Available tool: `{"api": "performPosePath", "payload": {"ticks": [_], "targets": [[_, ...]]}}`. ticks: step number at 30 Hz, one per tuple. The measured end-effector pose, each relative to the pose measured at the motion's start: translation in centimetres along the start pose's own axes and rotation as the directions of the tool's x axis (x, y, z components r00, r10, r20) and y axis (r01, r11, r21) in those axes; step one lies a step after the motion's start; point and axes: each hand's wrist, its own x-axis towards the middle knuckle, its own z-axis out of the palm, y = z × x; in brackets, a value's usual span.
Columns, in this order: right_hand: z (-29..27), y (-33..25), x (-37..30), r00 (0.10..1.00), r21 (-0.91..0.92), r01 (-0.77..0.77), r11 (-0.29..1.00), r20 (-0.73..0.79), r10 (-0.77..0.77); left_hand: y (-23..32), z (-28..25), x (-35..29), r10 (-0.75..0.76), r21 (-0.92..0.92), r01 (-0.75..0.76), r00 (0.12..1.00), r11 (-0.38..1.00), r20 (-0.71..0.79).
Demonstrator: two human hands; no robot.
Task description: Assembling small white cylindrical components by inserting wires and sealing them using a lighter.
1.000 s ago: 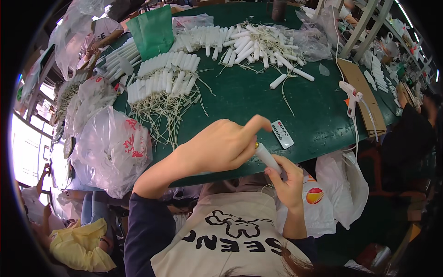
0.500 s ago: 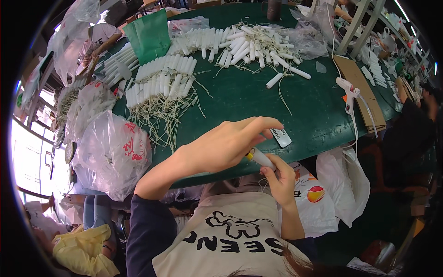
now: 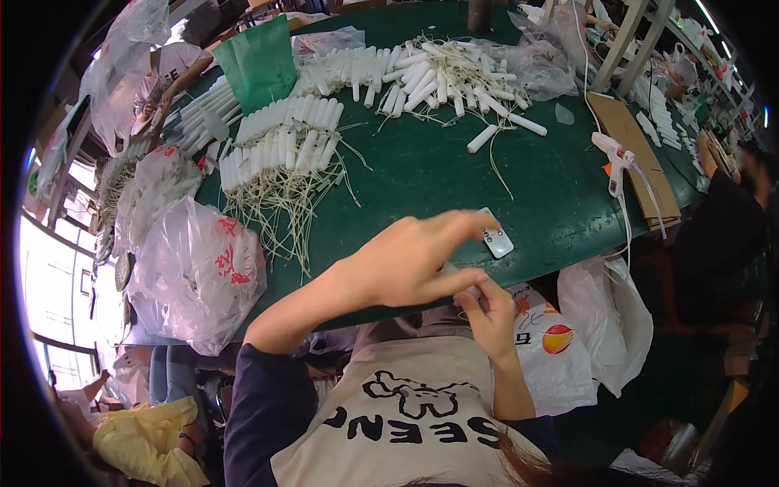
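Mostly hidden, white tube (image 3: 456, 268) — axis, direction unclear

A green bag (image 3: 256, 65) stands at the far left of the dark green table (image 3: 422, 174), and a dark cup (image 3: 479, 15) stands at its far edge. Crumpled clear plastic (image 3: 542, 71) lies farther right, near grey metal posts (image 3: 623, 50). On the right side, a white glue gun (image 3: 614, 157) with a white cord lies by the left edge of a brown cardboard sheet (image 3: 626, 158). A clear plastic bag (image 3: 191, 280) with red print bulges at the near left. White plastic bags (image 3: 607, 329) hang below the table's near right edge. At lower left sits a person in a yellow shirt (image 3: 150, 442).
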Motion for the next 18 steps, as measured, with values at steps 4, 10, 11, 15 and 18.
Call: {"api": "performPosePath", "payload": {"ticks": [4, 10, 11, 15, 18], "targets": [[-0.5, 0.4, -0.1, 0.995, 0.216, -0.095, 0.972, -0.014, 0.1, -4.4, 1.4, -0.4, -0.293, -0.171, 0.273, 0.951, 0.947, -0.101], [-0.8, 0.3, 0.2, 0.995, 0.225, -0.088, 0.97, -0.036, 0.098, -10.0, 4.0, -3.4, -0.18, 0.31, 0.174, 0.984, 0.935, -0.011], [-0.8, 0.4, 0.2, 0.993, 0.217, -0.094, 0.972, -0.048, 0.107, -10.2, 4.3, -3.4, -0.221, 0.336, 0.205, 0.975, 0.919, 0.011], [-1.0, 0.4, 0.0, 0.989, 0.199, -0.115, 0.973, -0.072, 0.131, -9.6, 3.8, -3.0, -0.258, 0.315, 0.259, 0.965, 0.913, -0.045], [-1.3, 0.3, 0.0, 0.989, 0.154, -0.105, 0.982, -0.084, 0.119, -7.0, 2.2, -1.6, -0.613, -0.587, 0.574, 0.773, 0.57, 0.161]]}}
